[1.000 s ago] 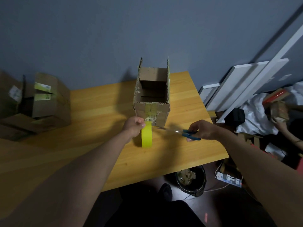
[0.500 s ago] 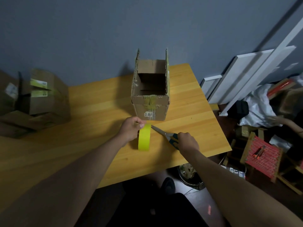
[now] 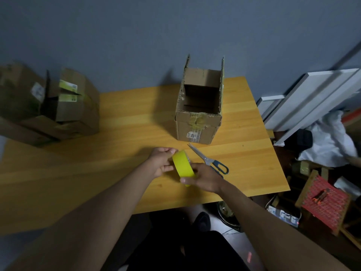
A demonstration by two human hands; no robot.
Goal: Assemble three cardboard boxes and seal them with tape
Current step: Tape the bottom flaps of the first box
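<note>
An open cardboard box (image 3: 199,126) stands on the wooden table (image 3: 121,145), its two side flaps up and old tape on its near wall. A yellow tape roll (image 3: 182,166) is held just above the table in front of it. My left hand (image 3: 161,162) pinches the roll's far left edge. My right hand (image 3: 203,178) grips the roll's near right side with curled fingers. Blue-handled scissors (image 3: 210,160) lie flat on the table right of the roll, blades pointing at the box.
Other cardboard boxes (image 3: 58,106) with yellow tape are piled at the table's far left. White boards (image 3: 304,102) lean against the wall on the right. A red woven stool (image 3: 324,202), white bags and a bin (image 3: 227,212) crowd the floor by the table's right edge.
My right hand has put the scissors down on the table and taken hold of the tape roll. The roll has come a little nearer, away from the box.
</note>
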